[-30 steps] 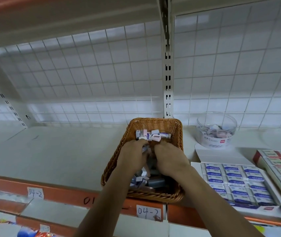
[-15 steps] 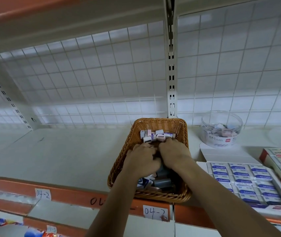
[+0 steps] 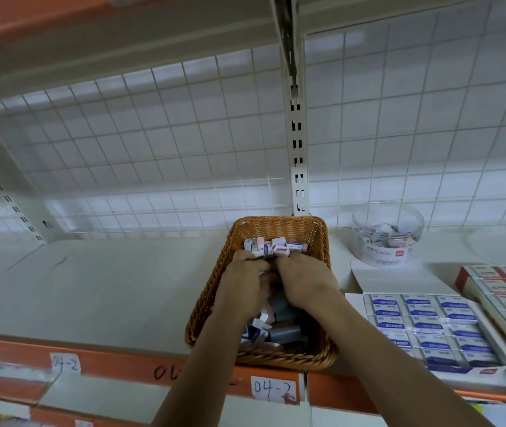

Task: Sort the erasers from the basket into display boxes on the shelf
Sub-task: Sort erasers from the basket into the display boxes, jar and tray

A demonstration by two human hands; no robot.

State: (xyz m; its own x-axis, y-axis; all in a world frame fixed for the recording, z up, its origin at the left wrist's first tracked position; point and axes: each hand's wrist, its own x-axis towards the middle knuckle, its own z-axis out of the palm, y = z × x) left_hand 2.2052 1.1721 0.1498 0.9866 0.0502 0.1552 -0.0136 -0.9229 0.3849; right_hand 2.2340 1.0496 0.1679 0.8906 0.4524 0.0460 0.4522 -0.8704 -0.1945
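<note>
Standing at the front edge of the pale shelf (image 3: pixel 106 288), head view: one brown woven basket (image 3: pixel 279 221), holding a loose heap of small erasers (image 3: pixel 273 246) in white, pink, blue and grey wrappers. Left hand (image 3: pixel 245 285) and right hand (image 3: pixel 304 278): both inside the basket, side by side and nearly touching, backs up, fingers curled down into the heap; whether either one grasps an eraser cannot be told, as the fingertips are hidden. Just right of the basket: one open display box (image 3: pixel 396 280), lid flap folded back, filled with rows of blue-labelled packs (image 3: pixel 421 326) printed "ERASER". Further right: a red-edged box (image 3: pixel 504 291), partly cut off. Behind the boxes: one clear round tub (image 3: pixel 387 238) of mixed small erasers. Shelf front: orange strip with a handwritten label (image 3: pixel 273 388) reading "04-2". Back: white wire grid (image 3: pixel 153 134).
</note>
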